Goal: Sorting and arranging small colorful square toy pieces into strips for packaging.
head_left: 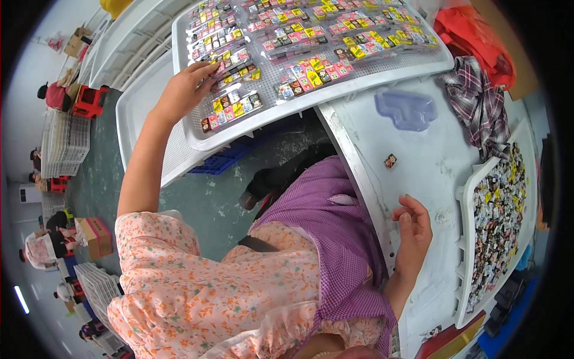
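Seen from above, a white worktable (436, 161), bare in its middle. Above it, overlapping its upper edge, one large white perforated tray (311, 99) filled with clear blister strips (305, 69) of small coloured tiles; too many and too crowded to count exactly, but well over ten strips. Under this tray on the left, a second white tray (134, 119), mostly hidden. At the table's right edge, one more white tray (472, 239) heaped with loose small tiles (499, 209), far too many to count.

At upper right, one plaid cloth (478, 102) and one red bag (478, 42), touching each other. Between the big tray and the cloth, one empty clear plastic blister shell (405, 109) lying flat on the table.

Left hand (182, 90) stretched out to the big tray, fingers (203, 69) extended and close together, tips pressed on one blister strip near the tray's left edge; not clear whether gripping it or only touching.

Right hand (411, 230) resting near the table's front edge, fingers half curled, thumb apart; cannot tell if something small sits inside them.

Smallest: one single loose tile (390, 160) alone on the bare table, between the shell and the right hand, touching neither.
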Demonstrator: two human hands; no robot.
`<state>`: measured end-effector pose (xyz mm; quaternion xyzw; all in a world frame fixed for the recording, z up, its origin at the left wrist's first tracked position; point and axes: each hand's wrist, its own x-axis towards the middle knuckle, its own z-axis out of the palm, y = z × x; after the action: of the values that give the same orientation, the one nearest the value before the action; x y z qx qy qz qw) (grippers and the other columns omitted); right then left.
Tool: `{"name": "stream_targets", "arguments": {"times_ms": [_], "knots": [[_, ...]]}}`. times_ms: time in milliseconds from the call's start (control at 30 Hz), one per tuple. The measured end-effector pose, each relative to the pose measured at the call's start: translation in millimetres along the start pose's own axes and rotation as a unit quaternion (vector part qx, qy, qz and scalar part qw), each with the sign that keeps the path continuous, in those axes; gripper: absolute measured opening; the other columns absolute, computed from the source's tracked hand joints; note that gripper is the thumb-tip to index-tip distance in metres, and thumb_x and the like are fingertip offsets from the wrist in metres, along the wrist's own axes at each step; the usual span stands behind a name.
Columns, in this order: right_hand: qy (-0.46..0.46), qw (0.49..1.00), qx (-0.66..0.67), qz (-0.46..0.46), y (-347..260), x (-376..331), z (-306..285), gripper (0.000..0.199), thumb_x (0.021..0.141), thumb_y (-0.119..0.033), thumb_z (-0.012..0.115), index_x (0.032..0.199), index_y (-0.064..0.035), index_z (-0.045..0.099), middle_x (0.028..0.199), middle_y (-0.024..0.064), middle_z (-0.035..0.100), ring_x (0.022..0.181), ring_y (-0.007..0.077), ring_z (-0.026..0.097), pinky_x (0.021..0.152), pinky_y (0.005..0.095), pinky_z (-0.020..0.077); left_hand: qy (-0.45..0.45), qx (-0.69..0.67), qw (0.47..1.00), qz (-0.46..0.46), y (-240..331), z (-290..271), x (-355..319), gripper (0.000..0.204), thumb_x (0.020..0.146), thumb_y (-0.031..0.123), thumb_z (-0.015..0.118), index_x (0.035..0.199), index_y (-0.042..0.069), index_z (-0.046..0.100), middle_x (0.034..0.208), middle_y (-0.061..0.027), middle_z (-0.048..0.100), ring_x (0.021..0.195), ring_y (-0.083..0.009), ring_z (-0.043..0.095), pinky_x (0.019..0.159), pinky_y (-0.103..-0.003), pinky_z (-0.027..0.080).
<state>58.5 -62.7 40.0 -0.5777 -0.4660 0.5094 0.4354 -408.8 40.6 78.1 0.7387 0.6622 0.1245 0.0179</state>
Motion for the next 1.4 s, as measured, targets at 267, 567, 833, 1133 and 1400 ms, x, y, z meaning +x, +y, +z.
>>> {"name": "stream_targets", "arguments": {"times_ms": [267,567,833,1133,1400], "knots": [[-0.013,1.0,-0.004,-0.005,0.7,-0.1,1.2,0.028,0.092,-0.013,0.055,0.116,0.0013,0.057,0.102,0.007,0.06,0.084,0.0132,0.053,0.081,0.0269,0.0433,-0.004,0.062,0.997,0.054,-1.7,0.8,-5.7,0.045,0.082,0.013,0.067,0.126,0.012,0.057,0.121,-0.0137,0.057,0.102,-0.0325,0.06,0.088,-0.039,0.05],[-0.018,1.0,-0.007,0.004,1.8,2.7,4.3,0.027,0.091,-0.009,0.053,0.116,0.0022,0.056,0.106,0.0081,0.06,0.085,0.0135,0.053,0.082,0.0278,0.0438,-0.044,0.066,0.994,0.08,-1.9,-4.5,-4.7,0.062,0.078,0.011,0.07,0.136,0.015,0.047,0.129,-0.0145,0.049,0.114,-0.0333,0.05,0.096,-0.039,0.045],[-0.025,1.0,-0.006,0.011,6.1,2.6,5.1,0.026,0.092,-0.008,0.052,0.116,0.0017,0.056,0.108,0.0084,0.06,0.085,0.0131,0.054,0.082,0.0279,0.0436,-0.021,0.051,0.997,0.05,-6.3,5.4,-5.8,0.063,0.079,0.006,0.065,0.138,0.014,0.044,0.132,-0.0142,0.047,0.115,-0.0332,0.049,0.099,-0.04,0.043],[-0.025,0.999,-0.013,0.019,7.7,4.2,8.8,0.026,0.093,-0.011,0.055,0.117,-0.0003,0.056,0.11,0.0067,0.061,0.088,0.0115,0.055,0.081,0.0267,0.0454,0.003,0.08,0.993,0.087,-2.1,7.2,-3.5,0.06,0.079,0.011,0.067,0.135,0.012,0.046,0.129,-0.0133,0.05,0.108,-0.034,0.053,0.093,-0.041,0.046],[-0.019,1.0,-0.009,0.006,2.8,4.2,9.9,0.026,0.093,-0.013,0.056,0.116,-0.0001,0.057,0.108,0.0066,0.061,0.086,0.0118,0.054,0.081,0.0267,0.0449,0.028,0.046,0.997,0.049,2.8,10.6,-3.6,0.056,0.079,0.011,0.067,0.132,0.014,0.051,0.125,-0.0132,0.053,0.106,-0.033,0.055,0.091,-0.04,0.048]]}}
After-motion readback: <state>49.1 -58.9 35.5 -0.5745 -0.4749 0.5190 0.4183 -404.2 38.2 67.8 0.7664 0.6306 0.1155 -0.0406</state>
